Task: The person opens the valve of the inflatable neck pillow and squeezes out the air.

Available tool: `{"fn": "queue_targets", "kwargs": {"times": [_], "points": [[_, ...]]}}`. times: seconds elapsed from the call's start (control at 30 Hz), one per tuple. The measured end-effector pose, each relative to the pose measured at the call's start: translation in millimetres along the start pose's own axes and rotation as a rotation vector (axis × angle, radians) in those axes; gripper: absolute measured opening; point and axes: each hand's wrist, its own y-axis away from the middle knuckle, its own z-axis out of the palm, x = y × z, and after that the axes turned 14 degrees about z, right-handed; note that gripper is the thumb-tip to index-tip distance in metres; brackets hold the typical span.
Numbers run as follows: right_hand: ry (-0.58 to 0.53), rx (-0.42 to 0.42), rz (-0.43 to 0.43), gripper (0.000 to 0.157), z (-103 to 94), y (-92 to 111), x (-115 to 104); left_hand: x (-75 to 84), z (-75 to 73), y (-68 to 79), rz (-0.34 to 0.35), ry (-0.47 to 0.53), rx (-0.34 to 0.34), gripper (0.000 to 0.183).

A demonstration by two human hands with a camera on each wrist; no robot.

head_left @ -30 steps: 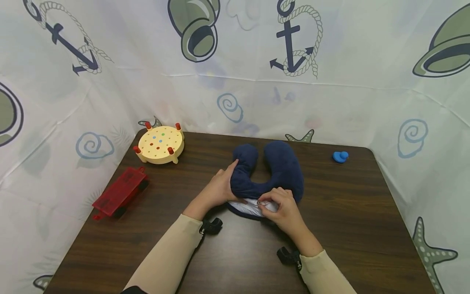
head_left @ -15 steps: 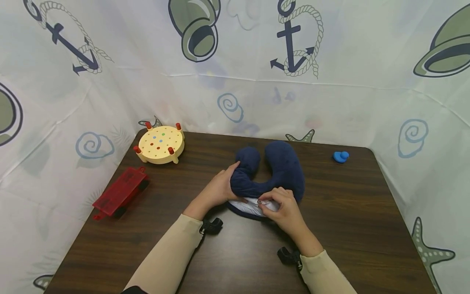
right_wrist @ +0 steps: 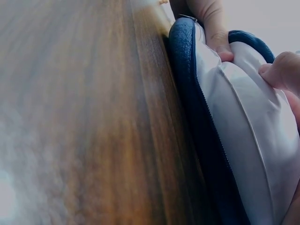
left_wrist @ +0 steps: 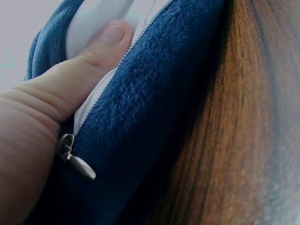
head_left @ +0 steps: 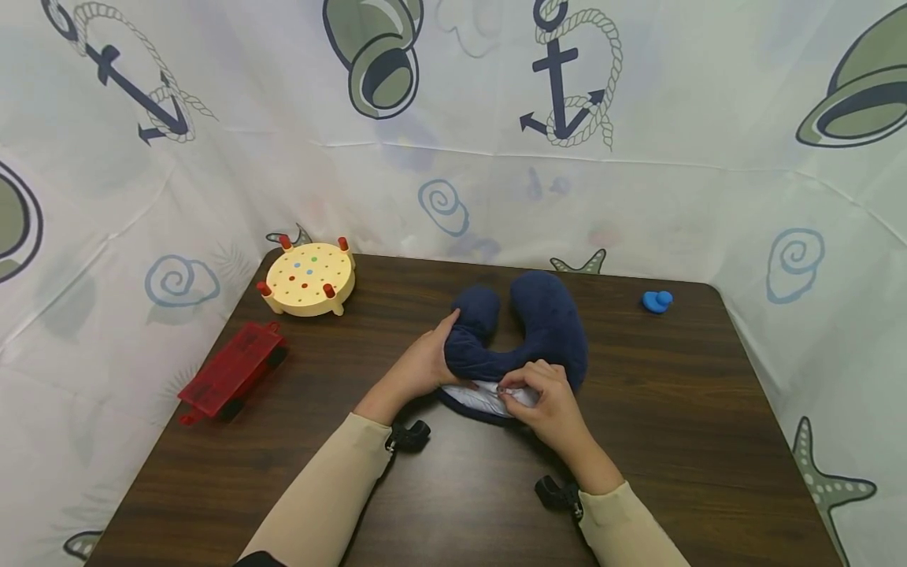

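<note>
A navy U-shaped neck pillow [head_left: 551, 327] lies on the table, its two ends pointing away from me. Along its near edge the zipper gapes, and the white inner cushion [right_wrist: 251, 122] shows between the teeth. My left hand [head_left: 420, 364] grips the pillow's left side, thumb laid on the white fabric just inside the opening. Close by that thumb, the left wrist view shows a metal zipper pull [left_wrist: 80, 165] hanging at the end of the gap. With thumb and forefinger, my right hand [head_left: 549, 405] pinches at the middle of the opening; its fingertips are partly hidden there.
A yellow round toy with red pegs [head_left: 310, 277] stands at the table's back left. Nearer on that side sits a red toy wagon [head_left: 234, 370]. Toward the back right corner is a small blue rubber duck [head_left: 657, 302]. A patterned curtain [head_left: 489, 197] surrounds the wooden table [head_left: 680, 409].
The pillow's left end has shifted slightly toward me. Both hands keep nearly the same place and hold.
</note>
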Motion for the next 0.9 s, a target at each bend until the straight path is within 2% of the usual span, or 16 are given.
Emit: {"fn": "queue_targets", "kwargs": {"times": [0.43, 0.9], "points": [[-0.008, 0.007, -0.007, 0.029, -2.4, -2.1, -2.0, 1.6, -1.1, 2.0, 0.044, 0.002, 0.005, 0.126], [-0.016, 0.003, -0.012, 0.03, -1.8, -1.8, 1.5, 2.0, -0.9, 1.5, 0.045, 0.014, -0.003, 0.122]]}}
